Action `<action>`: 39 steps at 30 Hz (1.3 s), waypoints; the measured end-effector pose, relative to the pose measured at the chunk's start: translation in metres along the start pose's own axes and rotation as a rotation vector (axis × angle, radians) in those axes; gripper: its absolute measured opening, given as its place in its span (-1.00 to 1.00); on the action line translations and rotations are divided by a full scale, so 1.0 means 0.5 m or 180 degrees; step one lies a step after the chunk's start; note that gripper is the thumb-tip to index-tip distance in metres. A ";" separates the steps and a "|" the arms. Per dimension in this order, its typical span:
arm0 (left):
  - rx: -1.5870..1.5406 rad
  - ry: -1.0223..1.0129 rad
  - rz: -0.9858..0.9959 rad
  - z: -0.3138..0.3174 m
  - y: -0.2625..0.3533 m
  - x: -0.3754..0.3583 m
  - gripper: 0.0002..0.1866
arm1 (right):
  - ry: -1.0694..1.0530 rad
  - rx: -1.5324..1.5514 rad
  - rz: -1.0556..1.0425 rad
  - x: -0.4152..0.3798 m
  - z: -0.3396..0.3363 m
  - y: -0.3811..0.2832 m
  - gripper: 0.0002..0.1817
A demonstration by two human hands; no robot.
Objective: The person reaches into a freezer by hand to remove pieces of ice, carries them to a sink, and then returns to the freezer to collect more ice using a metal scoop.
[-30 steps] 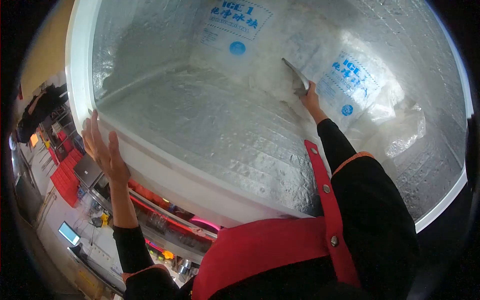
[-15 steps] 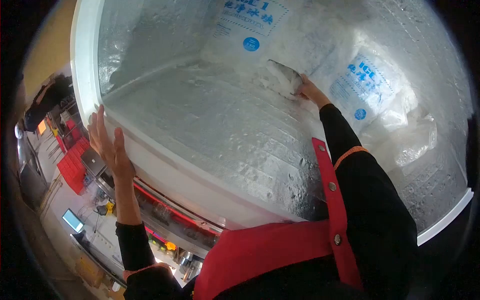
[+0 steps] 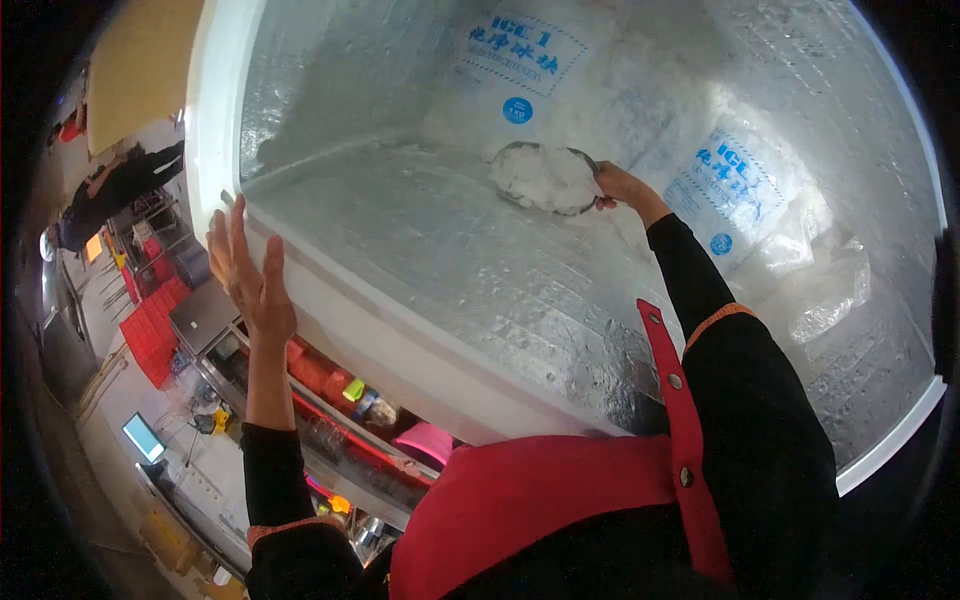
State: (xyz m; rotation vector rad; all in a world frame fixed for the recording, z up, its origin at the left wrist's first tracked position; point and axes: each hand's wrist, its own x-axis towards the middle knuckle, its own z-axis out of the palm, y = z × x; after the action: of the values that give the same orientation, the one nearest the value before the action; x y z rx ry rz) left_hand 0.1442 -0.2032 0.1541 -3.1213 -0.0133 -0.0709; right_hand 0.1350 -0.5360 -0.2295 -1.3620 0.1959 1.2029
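The right hand (image 3: 618,186) grips a metal scoop (image 3: 545,180) heaped with ice above the silver-lined freezer's floor (image 3: 450,250), apparently mid-lift, while the open left hand (image 3: 250,275) braces its white rim (image 3: 215,130); carrying out calls for levelness.

- One white chest freezer (image 3: 330,330) with silvery ribbed inner walls.
- Two clear plastic ice bags with blue print: one at the back (image 3: 515,60), one at the right (image 3: 725,190).
- One round metal scoop (image 3: 545,180) heaped with white ice.
- Two bare hands: left hand (image 3: 250,280), right hand (image 3: 620,185).
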 end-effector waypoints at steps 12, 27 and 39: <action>-0.0335 -0.0141 -0.0520 -0.014 0.009 -0.015 -0.44 | 0.0571 0.0056 -0.0131 -0.413 -0.016 -0.204 -0.67; 0.0341 0.0771 0.0565 -0.016 0.055 -0.049 -0.53 | 0.2480 0.1567 -0.1039 -1.008 0.255 -0.221 -0.86; -0.1693 0.0663 0.3627 -0.084 0.543 -0.328 -0.50 | 0.3610 0.3322 -0.1580 -1.198 0.589 0.047 -0.89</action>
State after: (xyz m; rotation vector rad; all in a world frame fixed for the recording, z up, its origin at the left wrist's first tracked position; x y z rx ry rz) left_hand -0.0188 -0.4768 0.1834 -2.9811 1.9784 -0.4117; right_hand -0.2980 -0.6245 0.2711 -0.8790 1.0426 -0.2493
